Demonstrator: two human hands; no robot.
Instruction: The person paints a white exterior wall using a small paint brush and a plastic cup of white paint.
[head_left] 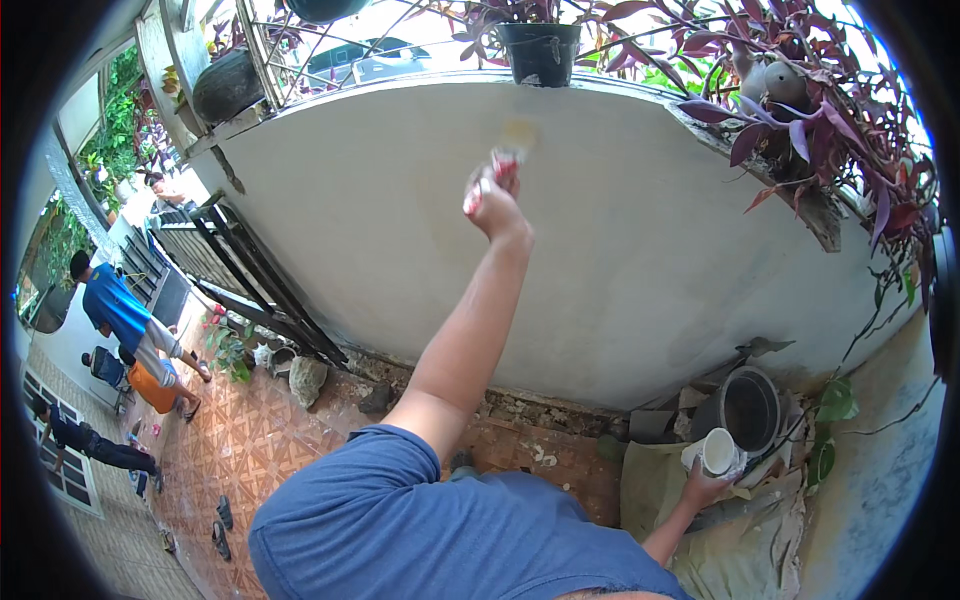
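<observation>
Head view; clock positions as seen in the picture. Left grip (497, 212): clenched around the handle of a red-and-white brush (507, 160), arm outstretched over the pale wall (620, 220). Brush lies within the fist; its long axis runs from 7 to 1 o'clock, bristles at the 1 o'clock end, overlapping the wall's upper part. Whether the tips touch the surface cannot be told from this angle.

Right grip (705, 488): closed about a white cup (717, 452), mouth up toward the camera, between 4 and 5 o'clock from the left grip and well apart from it. Left grip is by far the nearer to the bristles. Cup's contents are not clear.

Count: brush, one; cup, one. Dark bucket (708, 412), one, near the cup at its 1 o'clock. Black plant pot (540, 55) on the wall's top, one, just past 12 o'clock from the brush. Slippers (220, 541), two, on the tiled floor (270, 430) toward 8 o'clock.
</observation>
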